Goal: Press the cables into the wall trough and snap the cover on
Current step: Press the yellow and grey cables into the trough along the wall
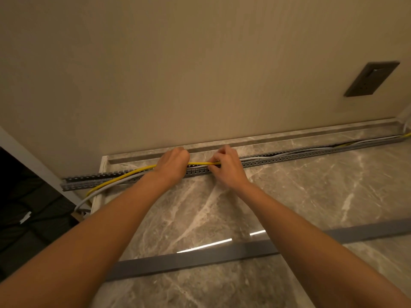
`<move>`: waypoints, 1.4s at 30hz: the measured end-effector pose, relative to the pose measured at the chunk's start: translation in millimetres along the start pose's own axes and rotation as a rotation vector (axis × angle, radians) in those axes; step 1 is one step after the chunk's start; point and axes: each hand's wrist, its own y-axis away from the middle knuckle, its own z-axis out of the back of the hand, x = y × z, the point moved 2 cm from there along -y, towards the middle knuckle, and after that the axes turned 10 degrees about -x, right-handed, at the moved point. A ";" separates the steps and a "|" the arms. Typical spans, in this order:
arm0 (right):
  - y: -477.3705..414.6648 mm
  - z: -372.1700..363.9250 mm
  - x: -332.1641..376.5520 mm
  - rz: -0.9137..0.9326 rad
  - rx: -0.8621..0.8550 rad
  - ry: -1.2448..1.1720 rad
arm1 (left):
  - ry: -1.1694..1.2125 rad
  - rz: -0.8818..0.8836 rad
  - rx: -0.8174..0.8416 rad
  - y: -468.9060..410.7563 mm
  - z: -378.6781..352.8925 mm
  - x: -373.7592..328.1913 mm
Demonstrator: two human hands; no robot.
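A long grey slotted trough (289, 155) lies along the back of a marble top, close to the wall. A yellow cable (124, 173) and a grey cable (104, 188) run along it and hang off its left end. My left hand (172, 162) and my right hand (226, 166) both grip the yellow cable over the trough's middle, with a short stretch of it between them. To the right, the cables lie inside the trough. The grey cover strip (184, 262) lies loose on the marble, near me, under my forearms.
The marble top (311, 196) has a raised back ledge (266, 141) against the beige wall. A dark wall socket plate (370, 80) sits at the upper right. Left of the marble top is a dark gap with black padded material (29, 218).
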 end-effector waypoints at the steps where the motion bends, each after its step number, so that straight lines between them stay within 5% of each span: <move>1: 0.0 2.0 -2.3 0.028 0.015 0.048 | -0.010 -0.004 0.021 -0.7 -0.4 -1.5; 10: 4.9 18.5 -13.0 0.030 0.074 0.015 | -0.014 -0.151 -0.001 4.9 -10.9 -25.3; 18: 8.1 26.5 -24.2 0.028 0.081 0.115 | -0.024 -0.140 -0.212 10.8 -7.5 -30.7; 26: 5.0 22.2 -15.6 0.020 0.183 0.218 | 0.009 -0.113 -0.070 8.1 -12.9 -34.6; 32: 17.9 28.5 -36.5 -0.065 -0.130 0.318 | -0.011 -0.062 -0.057 2.6 -11.8 -40.1; 42: 16.8 32.9 -43.8 -0.165 0.049 0.385 | 0.109 -0.002 -0.073 5.9 -17.8 -48.6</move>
